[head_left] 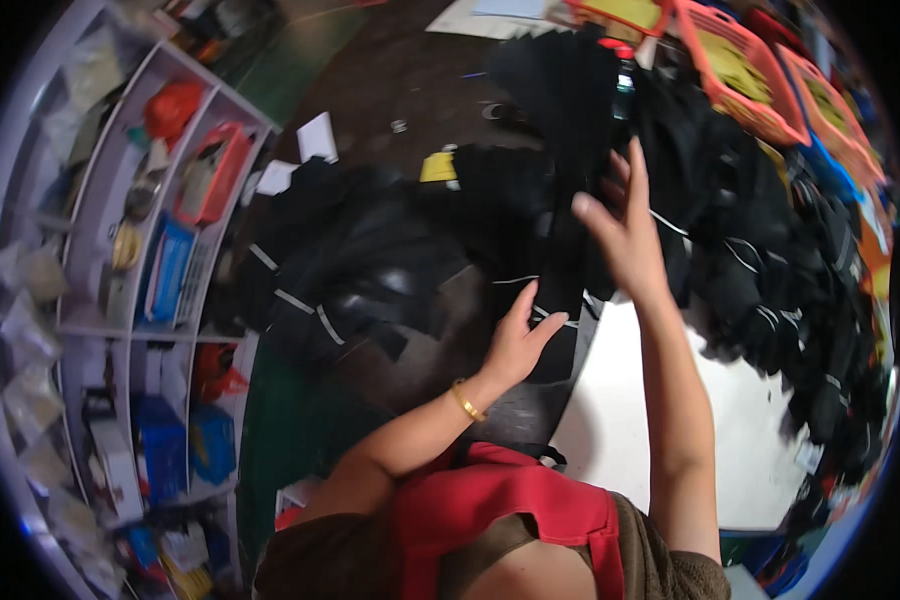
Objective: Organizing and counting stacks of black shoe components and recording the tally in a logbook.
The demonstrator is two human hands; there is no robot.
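My left hand, with a gold bracelet on the wrist, rests at the near edge of a black fabric piece. Its thumb and fingers are apart, by thin white strips on the cloth. Farther forward and to the right, my right hand is open over dark fabric, thumb and fingers spread and slightly blurred. I cannot tell whether it touches the cloth. More black fabric with short white strips lies heaped to the left. Another black pile with white edging spreads along the right side.
A white board lies at the near right. Purple shelving with bins and bags stands at the left. Orange baskets with yellow pieces line the far right. A red-capped bottle, a yellow item and white papers lie around the fabric.
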